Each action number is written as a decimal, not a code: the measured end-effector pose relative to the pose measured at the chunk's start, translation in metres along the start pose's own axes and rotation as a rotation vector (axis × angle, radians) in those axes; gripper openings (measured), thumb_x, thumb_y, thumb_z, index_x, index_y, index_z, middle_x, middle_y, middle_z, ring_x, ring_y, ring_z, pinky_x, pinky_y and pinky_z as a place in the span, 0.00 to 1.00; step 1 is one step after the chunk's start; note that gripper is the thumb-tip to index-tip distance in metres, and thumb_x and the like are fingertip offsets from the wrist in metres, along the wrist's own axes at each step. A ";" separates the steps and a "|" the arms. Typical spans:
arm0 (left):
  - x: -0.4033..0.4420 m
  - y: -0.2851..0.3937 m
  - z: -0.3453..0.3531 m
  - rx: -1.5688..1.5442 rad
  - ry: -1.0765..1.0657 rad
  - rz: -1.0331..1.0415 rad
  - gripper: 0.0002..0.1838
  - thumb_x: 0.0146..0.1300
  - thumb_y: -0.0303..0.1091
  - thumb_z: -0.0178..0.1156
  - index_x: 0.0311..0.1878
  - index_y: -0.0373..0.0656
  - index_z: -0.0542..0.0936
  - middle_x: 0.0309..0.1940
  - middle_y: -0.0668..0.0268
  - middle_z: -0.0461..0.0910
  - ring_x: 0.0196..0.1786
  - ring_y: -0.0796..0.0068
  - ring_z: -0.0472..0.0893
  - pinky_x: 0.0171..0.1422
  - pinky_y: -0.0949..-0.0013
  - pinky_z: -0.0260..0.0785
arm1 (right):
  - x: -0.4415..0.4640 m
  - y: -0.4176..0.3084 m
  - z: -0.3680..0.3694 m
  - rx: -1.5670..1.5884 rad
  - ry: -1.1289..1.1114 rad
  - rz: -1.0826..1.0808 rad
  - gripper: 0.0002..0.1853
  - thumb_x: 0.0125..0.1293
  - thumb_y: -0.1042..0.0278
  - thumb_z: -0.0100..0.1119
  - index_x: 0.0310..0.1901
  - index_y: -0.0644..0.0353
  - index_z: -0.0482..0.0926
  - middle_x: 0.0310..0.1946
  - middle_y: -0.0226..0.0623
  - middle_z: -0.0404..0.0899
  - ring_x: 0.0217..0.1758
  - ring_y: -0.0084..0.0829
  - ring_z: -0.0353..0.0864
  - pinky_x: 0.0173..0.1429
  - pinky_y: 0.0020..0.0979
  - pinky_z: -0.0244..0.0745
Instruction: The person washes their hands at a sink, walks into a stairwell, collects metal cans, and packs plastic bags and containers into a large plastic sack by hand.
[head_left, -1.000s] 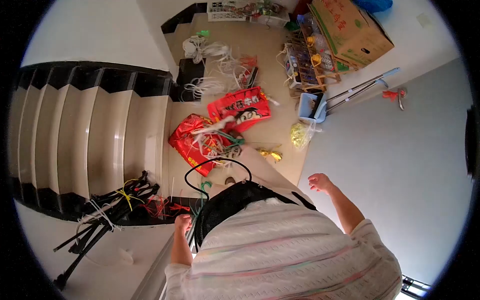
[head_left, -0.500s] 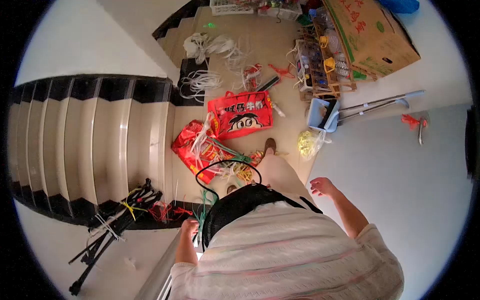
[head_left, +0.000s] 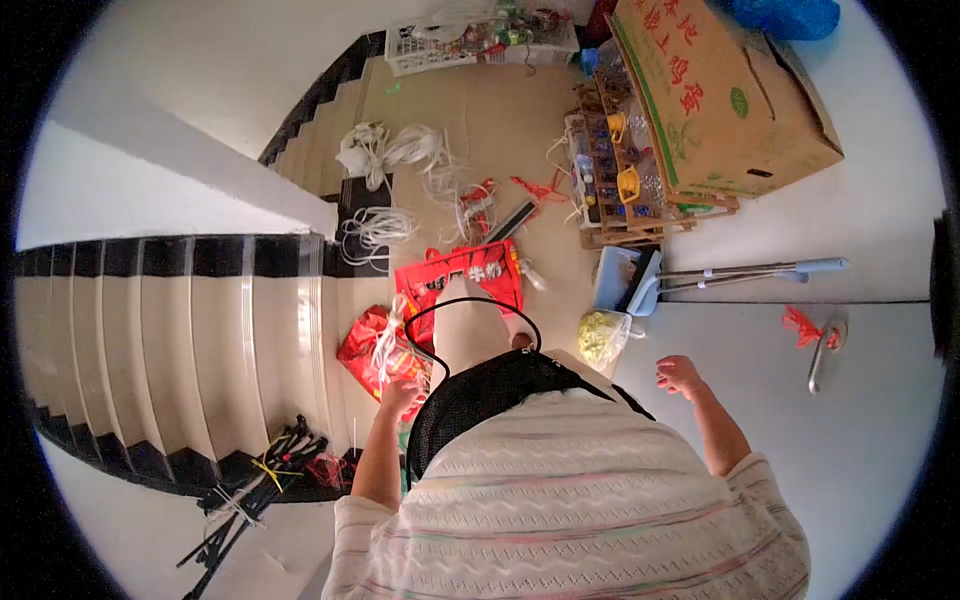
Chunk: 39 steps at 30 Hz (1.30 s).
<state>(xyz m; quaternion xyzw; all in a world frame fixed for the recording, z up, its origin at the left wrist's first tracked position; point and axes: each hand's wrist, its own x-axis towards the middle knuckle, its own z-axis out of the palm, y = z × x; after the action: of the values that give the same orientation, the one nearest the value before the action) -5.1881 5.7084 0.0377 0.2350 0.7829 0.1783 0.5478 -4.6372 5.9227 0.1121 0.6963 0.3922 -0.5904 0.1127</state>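
Observation:
My left hand (head_left: 401,396) hangs beside my body, just over the edge of a red bag with white strips (head_left: 370,345); its fingers are loosely apart and nothing shows in them. On the other side, my right hand (head_left: 678,374) is in the air near the grey door, fingers partly curled and apart, holding nothing. A second red bag (head_left: 470,272) lies in front of my legs, partly hidden by my knee. Bundles of white cord (head_left: 378,235) rest on the floor beyond it. A clear bag with yellow-green contents (head_left: 603,338) sits between my right hand and that red bag.
Stairs (head_left: 180,350) are at the left, with tied black poles (head_left: 265,480) at their lower edge. A large cardboard box (head_left: 720,110) stands on a wooden rack (head_left: 620,225) at the back right. Near it lie a blue dustpan (head_left: 612,280) and a door handle (head_left: 818,365).
The view has shifted as my body moved forward, and my knee now covers part of the second red bag. My left hand has come nearer the first red bag; its fingers have loosened.

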 end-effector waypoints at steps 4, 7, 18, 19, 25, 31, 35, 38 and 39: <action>0.014 0.021 -0.025 0.162 0.098 -0.213 0.12 0.48 0.32 0.52 0.37 0.46 0.78 0.24 0.66 0.77 0.20 0.75 0.77 0.23 0.73 0.70 | 0.014 -0.032 0.004 0.062 -0.017 0.003 0.14 0.54 0.65 0.52 0.43 0.55 0.71 0.31 0.32 0.76 0.29 0.27 0.78 0.24 0.28 0.68; 0.064 -0.001 -0.048 0.380 -0.032 -0.192 0.12 0.49 0.35 0.50 0.36 0.48 0.78 0.25 0.65 0.78 0.21 0.75 0.78 0.24 0.71 0.72 | 0.025 -0.037 0.012 0.066 -0.013 0.027 0.13 0.53 0.64 0.52 0.42 0.52 0.73 0.30 0.31 0.77 0.29 0.27 0.78 0.27 0.31 0.69; 0.308 0.091 -0.132 1.050 -0.161 0.370 0.10 0.50 0.39 0.52 0.29 0.46 0.78 0.26 0.59 0.78 0.29 0.63 0.78 0.33 0.63 0.70 | 0.120 -0.194 0.021 0.245 0.023 0.238 0.13 0.54 0.65 0.53 0.42 0.53 0.73 0.30 0.33 0.77 0.29 0.29 0.78 0.27 0.31 0.71; 0.308 0.130 -0.150 0.982 -0.171 0.443 0.10 0.50 0.39 0.52 0.30 0.44 0.78 0.26 0.59 0.78 0.28 0.64 0.78 0.33 0.63 0.70 | 0.132 -0.222 0.021 0.178 -0.048 0.302 0.10 0.54 0.67 0.54 0.40 0.53 0.74 0.30 0.33 0.77 0.30 0.29 0.79 0.26 0.31 0.72; 0.361 0.291 -0.251 0.111 -0.156 -0.320 0.07 0.50 0.27 0.53 0.33 0.42 0.77 0.19 0.67 0.74 0.18 0.76 0.72 0.19 0.74 0.64 | 0.220 -0.392 -0.012 0.827 -0.283 -0.068 0.16 0.59 0.63 0.47 0.45 0.64 0.70 0.31 0.37 0.76 0.30 0.32 0.77 0.25 0.31 0.71; 0.430 0.441 -0.320 0.151 -0.046 -0.343 0.03 0.52 0.27 0.52 0.30 0.43 0.75 0.17 0.68 0.70 0.15 0.78 0.69 0.17 0.73 0.60 | 0.201 -0.529 -0.035 0.461 0.018 -0.112 0.17 0.56 0.62 0.56 0.45 0.57 0.70 0.30 0.34 0.76 0.29 0.26 0.78 0.24 0.26 0.70; 0.520 0.513 -0.338 -0.077 -0.131 -0.269 0.04 0.52 0.31 0.54 0.30 0.43 0.74 0.19 0.67 0.71 0.16 0.76 0.68 0.19 0.71 0.60 | 0.207 -0.533 -0.049 0.498 0.057 0.036 0.16 0.53 0.67 0.57 0.44 0.60 0.71 0.31 0.35 0.77 0.28 0.25 0.78 0.22 0.25 0.69; 0.572 0.604 -0.306 0.131 -0.112 -0.158 0.08 0.49 0.28 0.54 0.35 0.41 0.76 0.22 0.66 0.74 0.20 0.75 0.73 0.20 0.72 0.64 | 0.213 -0.547 -0.065 0.503 0.060 0.096 0.17 0.54 0.64 0.54 0.45 0.59 0.70 0.30 0.32 0.76 0.28 0.24 0.77 0.24 0.24 0.68; 0.592 0.625 -0.305 0.014 -0.228 -0.060 0.08 0.49 0.28 0.54 0.35 0.39 0.75 0.24 0.65 0.76 0.21 0.75 0.73 0.23 0.72 0.66 | 0.218 -0.550 -0.073 0.530 0.040 0.024 0.17 0.53 0.64 0.56 0.45 0.58 0.71 0.29 0.32 0.76 0.27 0.23 0.77 0.23 0.24 0.68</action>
<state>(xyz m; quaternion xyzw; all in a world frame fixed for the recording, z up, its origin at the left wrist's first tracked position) -5.5385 6.5513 0.0171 0.2341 0.7233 0.1281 0.6368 -4.9580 6.4251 0.1022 0.7178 0.2178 -0.6572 -0.0741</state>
